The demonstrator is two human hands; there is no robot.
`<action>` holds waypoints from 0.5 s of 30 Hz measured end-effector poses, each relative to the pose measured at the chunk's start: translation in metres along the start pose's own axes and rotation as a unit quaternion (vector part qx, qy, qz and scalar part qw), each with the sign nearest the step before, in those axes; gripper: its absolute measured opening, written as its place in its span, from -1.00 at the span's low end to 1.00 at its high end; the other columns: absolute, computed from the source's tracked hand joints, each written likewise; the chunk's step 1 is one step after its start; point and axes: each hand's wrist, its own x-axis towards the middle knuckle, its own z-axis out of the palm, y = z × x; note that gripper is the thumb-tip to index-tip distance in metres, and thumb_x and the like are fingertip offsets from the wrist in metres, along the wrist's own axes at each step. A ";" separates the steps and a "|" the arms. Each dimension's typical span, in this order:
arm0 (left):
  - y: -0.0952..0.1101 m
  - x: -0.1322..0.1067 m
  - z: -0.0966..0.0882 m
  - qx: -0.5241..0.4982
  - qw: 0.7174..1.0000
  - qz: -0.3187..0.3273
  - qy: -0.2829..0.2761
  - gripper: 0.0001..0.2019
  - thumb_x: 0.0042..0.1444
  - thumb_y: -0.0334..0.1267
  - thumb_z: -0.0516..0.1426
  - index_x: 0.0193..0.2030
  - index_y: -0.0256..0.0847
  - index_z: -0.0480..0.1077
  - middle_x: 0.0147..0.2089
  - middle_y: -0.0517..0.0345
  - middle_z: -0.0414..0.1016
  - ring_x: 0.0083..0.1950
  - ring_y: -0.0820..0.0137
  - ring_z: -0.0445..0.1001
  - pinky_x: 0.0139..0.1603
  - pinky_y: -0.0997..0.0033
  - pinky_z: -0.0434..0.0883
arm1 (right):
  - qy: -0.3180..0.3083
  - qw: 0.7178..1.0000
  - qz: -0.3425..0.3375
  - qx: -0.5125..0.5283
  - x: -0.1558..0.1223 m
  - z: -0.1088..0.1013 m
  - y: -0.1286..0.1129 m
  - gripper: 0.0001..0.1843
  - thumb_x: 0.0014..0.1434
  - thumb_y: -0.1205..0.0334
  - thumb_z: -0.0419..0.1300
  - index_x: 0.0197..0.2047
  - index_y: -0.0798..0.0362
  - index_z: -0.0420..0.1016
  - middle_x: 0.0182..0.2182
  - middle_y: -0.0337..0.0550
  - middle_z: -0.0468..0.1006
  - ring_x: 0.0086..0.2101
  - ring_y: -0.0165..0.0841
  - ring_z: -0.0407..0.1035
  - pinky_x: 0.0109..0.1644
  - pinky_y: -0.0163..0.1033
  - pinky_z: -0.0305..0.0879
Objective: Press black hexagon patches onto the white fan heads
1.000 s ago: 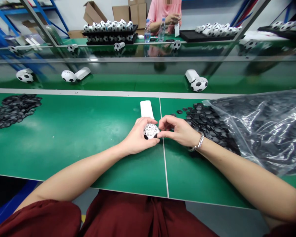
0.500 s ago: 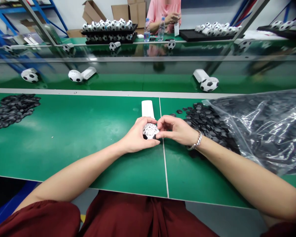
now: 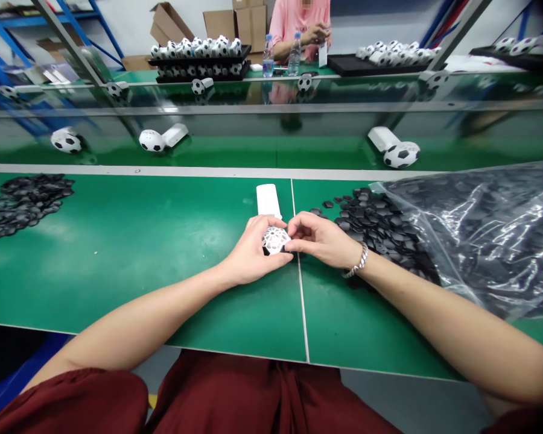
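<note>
My left hand [image 3: 250,252] is curled around a white openwork soccer ball [image 3: 276,239], thumb at the near side and fingers over the far side. Black shows along the ball's lower edge. A white flat rectangular piece [image 3: 268,201] extends beyond the ball, away from me; my fingers hide whether the two join. At the ball's right side, my right hand [image 3: 326,239] is closed in a pinch, thumb and forefinger against it. What sits between those fingertips, if anything, is hidden. Just right of this hand lies a heap of small black patches [image 3: 380,223].
A clear plastic bag [image 3: 493,241] of black pieces lies at right. Another black heap [image 3: 22,199] is at far left. Beyond the table edge, a belt carries soccer-ball pieces [image 3: 402,155]. Opposite, a person in pink [image 3: 294,24] works beside bottles [image 3: 294,55] and loaded trays [image 3: 199,72].
Pieces on the nearer belt have shifted right, while those on the farther one have shifted left. The ball and white piece have tilted slightly; both hands keep nearly the same place.
</note>
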 end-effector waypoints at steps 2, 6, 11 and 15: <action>0.001 0.000 0.000 0.005 1.000 -0.005 0.003 -0.59 -0.16 -0.30 0.22 -0.12 -0.20 0.24 -0.08 0.06 0.25 0.02 0.23 0.23 0.04 0.16 0.21 | 0.001 1.000 -0.002 -0.011 -0.001 0.000 -0.001 -0.69 -0.05 0.05 0.25 -0.35 0.05 0.28 -0.38 -0.22 0.32 -0.43 -0.44 0.26 -0.36 -0.27 0.26; 0.003 0.000 0.001 0.005 1.000 -0.008 0.007 -0.63 -0.15 -0.32 0.21 -0.16 -0.19 0.24 -0.11 0.10 0.27 0.00 0.25 0.23 0.02 0.19 0.21 | 0.018 0.999 -0.008 -0.039 -0.002 0.002 -0.004 -0.70 -0.03 0.04 0.23 -0.36 0.04 0.27 -0.37 -0.22 0.32 -0.43 -0.43 0.25 -0.35 -0.26 0.24; 0.003 -0.002 0.002 0.021 1.000 0.017 0.002 -0.65 -0.14 -0.36 0.19 -0.17 -0.17 0.23 -0.12 0.14 0.26 0.00 0.27 0.21 0.03 0.22 0.20 | 0.038 0.997 -0.030 -0.055 -0.002 0.008 -0.006 -0.70 -0.03 0.04 0.24 -0.39 0.05 0.24 -0.41 -0.24 0.28 -0.45 -0.44 0.22 -0.35 -0.27 0.21; 0.000 -0.002 0.002 -0.004 1.000 0.002 0.007 -0.64 -0.15 -0.35 0.19 -0.16 -0.19 0.21 -0.11 0.12 0.23 0.00 0.24 0.21 0.02 0.20 0.20 | 0.053 0.993 -0.076 -0.078 0.001 0.010 -0.004 -0.73 0.01 0.08 0.21 -0.43 0.06 0.24 -0.43 -0.25 0.23 -0.45 -0.46 0.18 -0.36 -0.30 0.19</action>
